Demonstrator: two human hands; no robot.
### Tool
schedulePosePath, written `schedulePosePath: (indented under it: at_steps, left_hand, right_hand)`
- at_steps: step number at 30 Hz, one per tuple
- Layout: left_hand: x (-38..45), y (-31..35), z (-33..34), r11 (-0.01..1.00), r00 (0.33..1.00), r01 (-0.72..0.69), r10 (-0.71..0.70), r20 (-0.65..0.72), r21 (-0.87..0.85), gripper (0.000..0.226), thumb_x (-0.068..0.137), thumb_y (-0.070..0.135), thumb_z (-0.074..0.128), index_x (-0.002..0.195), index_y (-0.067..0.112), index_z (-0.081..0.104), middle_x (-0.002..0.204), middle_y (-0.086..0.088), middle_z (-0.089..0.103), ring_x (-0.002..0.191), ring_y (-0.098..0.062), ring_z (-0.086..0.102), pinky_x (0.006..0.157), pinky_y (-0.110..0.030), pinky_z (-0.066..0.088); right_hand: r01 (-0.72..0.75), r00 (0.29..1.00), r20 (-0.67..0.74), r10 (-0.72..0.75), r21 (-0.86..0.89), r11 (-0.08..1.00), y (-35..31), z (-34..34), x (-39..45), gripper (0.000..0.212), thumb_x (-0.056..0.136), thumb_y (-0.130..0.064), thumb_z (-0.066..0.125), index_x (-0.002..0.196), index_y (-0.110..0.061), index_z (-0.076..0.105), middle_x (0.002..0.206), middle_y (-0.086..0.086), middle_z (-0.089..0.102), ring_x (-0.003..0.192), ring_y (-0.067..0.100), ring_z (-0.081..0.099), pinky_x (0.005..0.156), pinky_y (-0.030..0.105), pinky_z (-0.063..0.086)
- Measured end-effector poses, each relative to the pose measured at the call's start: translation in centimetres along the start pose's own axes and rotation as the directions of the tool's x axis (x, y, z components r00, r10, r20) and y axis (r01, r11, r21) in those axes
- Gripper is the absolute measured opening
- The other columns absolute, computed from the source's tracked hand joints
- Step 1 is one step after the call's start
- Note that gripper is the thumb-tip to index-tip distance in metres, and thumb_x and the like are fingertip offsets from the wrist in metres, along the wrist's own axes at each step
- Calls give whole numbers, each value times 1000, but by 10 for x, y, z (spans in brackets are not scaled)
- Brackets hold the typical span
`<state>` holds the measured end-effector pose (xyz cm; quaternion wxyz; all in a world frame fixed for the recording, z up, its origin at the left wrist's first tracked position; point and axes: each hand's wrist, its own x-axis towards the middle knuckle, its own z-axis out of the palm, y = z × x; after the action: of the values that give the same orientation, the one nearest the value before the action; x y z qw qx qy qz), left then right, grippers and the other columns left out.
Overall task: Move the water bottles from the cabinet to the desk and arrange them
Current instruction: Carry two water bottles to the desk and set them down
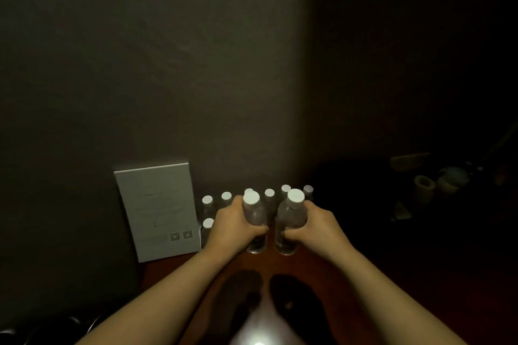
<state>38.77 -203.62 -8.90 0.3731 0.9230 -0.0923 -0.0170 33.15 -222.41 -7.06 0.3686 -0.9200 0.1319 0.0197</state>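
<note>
Water bottles on desk [350,283], clustered at far edge against wall [196,92]. Going left to right:

White card [157,211] far left, propped against wall, print too dim to read. Just right of it, lone bottle [208,224] near front, partly hidden behind left hand, likely start of second row.

Back row of bottles [269,193], white caps in a line along wall, upright, close together; tucked far back probably to leave room for next row.

Left hand [234,225] wrapped around left bottle [254,221], fingers curled round mid-body, thumb side toward viewer. Gripped low on body rather than at cap, probably for steady set-down. Base at or just above desk; contact unclear.

Right hand [314,225] gripping right bottle [288,224] same way, mirror pose. Two held bottles side by side, near each other, not clearly touching, tilted slightly toward each other, just in front of back row. Likely being lined up as second row.

Contents: clear plastic, clear liquid apparently, fill level hard to judge in dim light. Caps on, all appear sealed.

Far right: dim objects [426,185] on dark surface, too dark to identify. Cabinet not in view.
</note>
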Motion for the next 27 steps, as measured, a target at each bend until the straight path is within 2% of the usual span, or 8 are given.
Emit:
schedulePosePath:
  at_steps: [2, 5, 10, 15, 21, 25, 27]
  left_hand:
    - [13, -8, 18, 999, 999, 52, -52, 6, -8, 60, 61, 46, 82, 110, 20, 56, 102, 0, 71, 99, -23, 66, 71, -29, 47]
    - [31, -23, 45, 995, 995, 104, -104, 9, -5, 58, 64, 37, 84, 110, 15, 56, 105, -5, 72, 102, -26, 65, 73, -28, 45]
    - [49, -45, 89, 985, 987, 162, -160, 30, -63, 53, 66, 37, 82, 109, 19, 56, 103, 1, 70, 95, -20, 67, 74, -28, 49]
    - [60, -63, 124, 976, 982, 189, -186, 32, -105, 47, 71, 47, 72, 108, 21, 60, 101, 2, 71, 94, -18, 68, 76, -26, 50]
    - [70, -81, 147, 966, 979, 204, -206, 8, -158, 48, 71, 33, 79, 111, 20, 55, 103, 2, 70, 93, -18, 68, 79, -31, 53]
    - [71, -90, 159, 964, 979, 199, -204, -7, -178, 49, 72, 30, 82, 110, 21, 53, 102, 4, 67, 90, -13, 65, 74, -19, 46]
    - [72, -91, 162, 962, 978, 202, -210, -21, -186, 49, 74, 30, 81, 113, 20, 53, 105, 3, 67, 93, -13, 65, 76, -19, 46]
  right_hand:
    - [-19, 1000, 21, 19, -13, 1000, 14, 12, 22, 55, 62, -37, 82, 109, -19, 61, 100, -2, 71, 95, 16, 67, 75, 26, 53]
    - [-48, 997, 64, 49, -17, 999, 34, 30, 51, 57, 64, -35, 82, 114, -19, 60, 104, -1, 72, 97, 16, 67, 70, 21, 47]
    - [-81, 988, 130, 83, -20, 996, 63, 54, 91, 57, 66, -34, 81, 116, -19, 58, 106, 1, 71, 99, 20, 67, 74, 25, 48]
    - [-107, 976, 194, 102, 13, 994, 88, 82, 120, 56, 65, -34, 83, 114, -21, 60, 105, -3, 72, 99, 16, 68, 81, 26, 53]
    - [-149, 962, 234, 138, 31, 988, 102, 111, 133, 62, 67, -32, 82, 123, -22, 57, 114, -1, 71, 106, 18, 66, 80, 23, 48]
    - [-161, 966, 216, 142, 72, 984, 109, 121, 137, 64, 68, -27, 84, 126, -25, 58, 114, -5, 72, 107, 14, 66, 78, 18, 44]
    - [-165, 966, 210, 147, 69, 984, 110, 122, 138, 64, 68, -27, 84, 127, -27, 58, 114, -5, 72, 107, 15, 66, 80, 19, 45]
